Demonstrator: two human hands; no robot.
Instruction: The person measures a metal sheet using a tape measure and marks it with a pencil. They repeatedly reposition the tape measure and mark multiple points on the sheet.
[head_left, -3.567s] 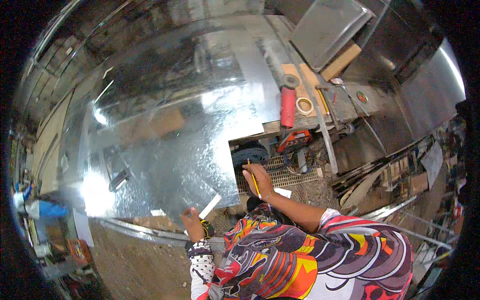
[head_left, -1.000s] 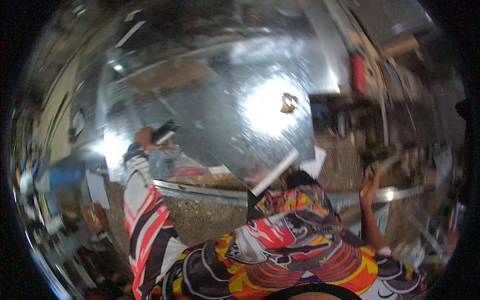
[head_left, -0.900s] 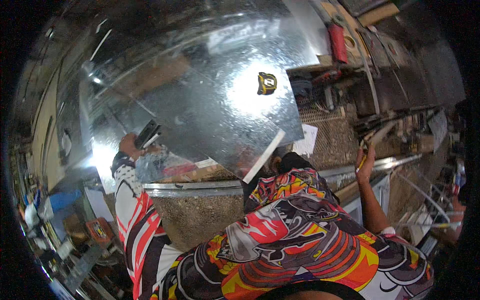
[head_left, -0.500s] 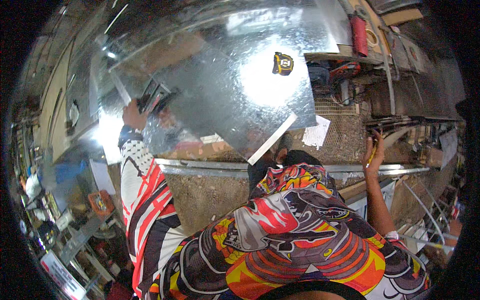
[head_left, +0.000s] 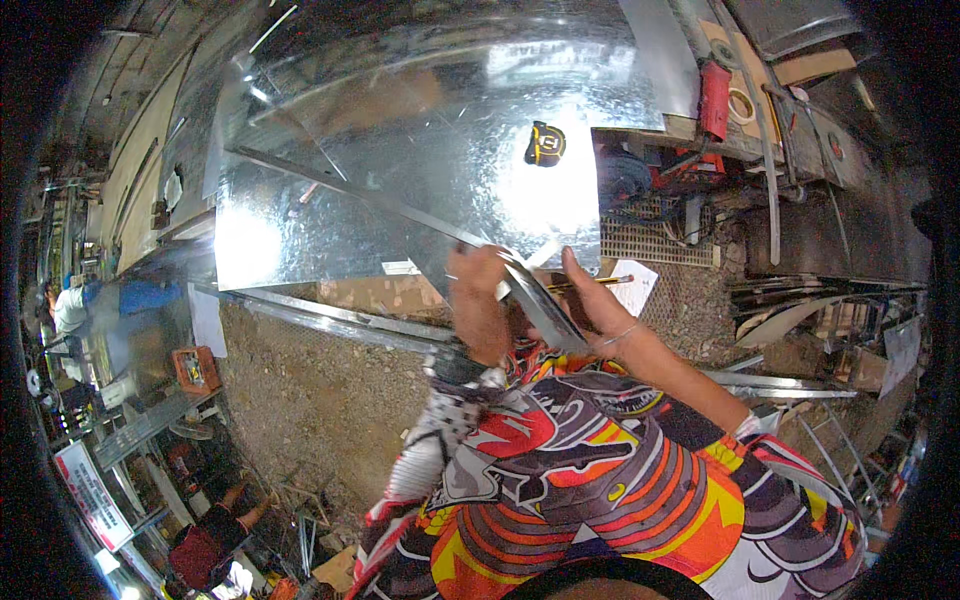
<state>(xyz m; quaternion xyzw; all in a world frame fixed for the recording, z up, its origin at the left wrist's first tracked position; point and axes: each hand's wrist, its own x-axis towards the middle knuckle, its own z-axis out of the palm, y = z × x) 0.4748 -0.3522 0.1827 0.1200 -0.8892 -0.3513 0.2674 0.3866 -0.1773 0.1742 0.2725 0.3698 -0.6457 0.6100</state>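
My left hand (head_left: 478,300) is closed around a long metal bar (head_left: 350,190). The bar slants from the far left of a shiny sheet-metal panel (head_left: 330,235) to its near end by my torso. Beside that end, my right hand (head_left: 606,315) has its thumb raised and a thin yellow pencil (head_left: 618,281) among its fingers. Whether this hand also touches the bar is hard to see. On the bright part of the panel lies a black-and-yellow tape measure (head_left: 545,145). A white strip (head_left: 543,254) shows partly behind my hands.
A red cylinder (head_left: 714,100) and a roll of tape (head_left: 741,106) sit on the bench at right. White paper (head_left: 636,287) lies near my right hand. Metal rails (head_left: 345,318) run along the panel's near side. An orange crate (head_left: 196,371) stands left, with another person (head_left: 205,545) lower left.
My left hand has come from the panel's far left toward my body with the metal bar. My right hand has swung in from the right with the pencil. My view has shifted slightly.
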